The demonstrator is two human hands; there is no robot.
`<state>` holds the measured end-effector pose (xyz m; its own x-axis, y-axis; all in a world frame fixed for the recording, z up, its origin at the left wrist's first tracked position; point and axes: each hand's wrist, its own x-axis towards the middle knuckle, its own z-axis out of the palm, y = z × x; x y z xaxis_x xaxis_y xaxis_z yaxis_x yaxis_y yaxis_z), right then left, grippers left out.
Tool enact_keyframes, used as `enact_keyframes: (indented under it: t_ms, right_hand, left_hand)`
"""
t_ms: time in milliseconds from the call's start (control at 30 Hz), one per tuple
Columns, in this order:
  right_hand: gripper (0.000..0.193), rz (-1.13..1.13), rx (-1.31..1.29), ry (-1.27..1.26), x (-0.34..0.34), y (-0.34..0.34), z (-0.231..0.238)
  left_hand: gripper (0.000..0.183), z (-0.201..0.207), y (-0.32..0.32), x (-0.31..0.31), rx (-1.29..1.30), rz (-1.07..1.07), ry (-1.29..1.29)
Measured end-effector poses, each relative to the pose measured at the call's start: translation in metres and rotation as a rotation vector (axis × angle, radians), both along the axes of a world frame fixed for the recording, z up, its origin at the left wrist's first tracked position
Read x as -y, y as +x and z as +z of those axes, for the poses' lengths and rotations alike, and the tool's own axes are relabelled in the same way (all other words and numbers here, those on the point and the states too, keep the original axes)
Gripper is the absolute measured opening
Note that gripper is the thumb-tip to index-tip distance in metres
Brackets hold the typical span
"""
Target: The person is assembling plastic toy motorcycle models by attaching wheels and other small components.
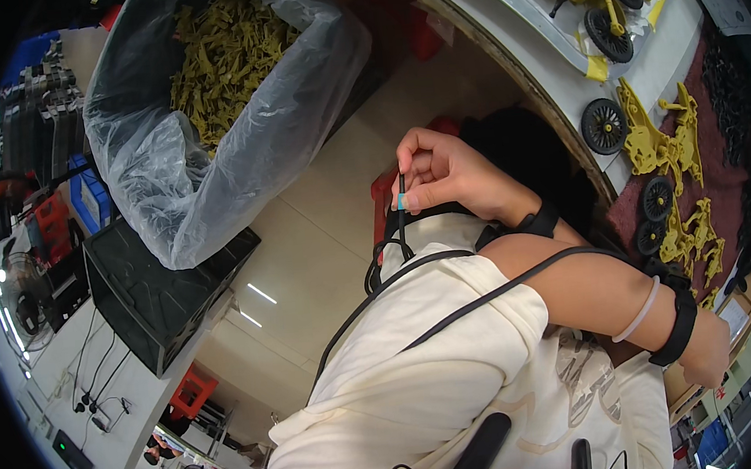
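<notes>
In front of my body, my right hand (441,175) pinches a thin black cable (403,223) with a light-blue band at the fingertips. The cable hangs in loops beside my white sleeve. My left forearm crosses over the right one, with black straps on both wrists. At the far right, my left hand (707,351) is curled closed, and its fingers are mostly hidden. Nearest to it is a wooden edge (674,385). Yellow plastic frames (646,147) and black spoked wheels (603,126) lie on the table above it.
A plastic-lined bin (226,180) of yellow parts stands at the upper left, with a black crate (157,313) below it. More wheeled yellow frames sit on a tray (517,12). Black parts (726,92) lie along a dark red cloth (688,113). Cables drape over my arm.
</notes>
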<state>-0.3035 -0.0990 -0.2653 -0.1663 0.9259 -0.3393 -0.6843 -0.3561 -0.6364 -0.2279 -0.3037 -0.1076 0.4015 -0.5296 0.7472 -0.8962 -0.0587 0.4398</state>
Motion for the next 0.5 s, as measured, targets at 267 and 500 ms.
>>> enact_keyframes:
  t_ms: [267, 500]
  right_hand:
    - [0.035, -0.02, 0.069, -0.119, -0.002, 0.0, 0.004]
    - [0.018, 0.1, 0.161, -0.032, -0.001, -0.001, 0.0]
  left_hand:
    - [0.021, -0.001, 0.0, 0.005, -0.034, -0.011, 0.039]
    - [0.022, -0.002, -0.001, 0.011, -0.016, 0.026, 0.026]
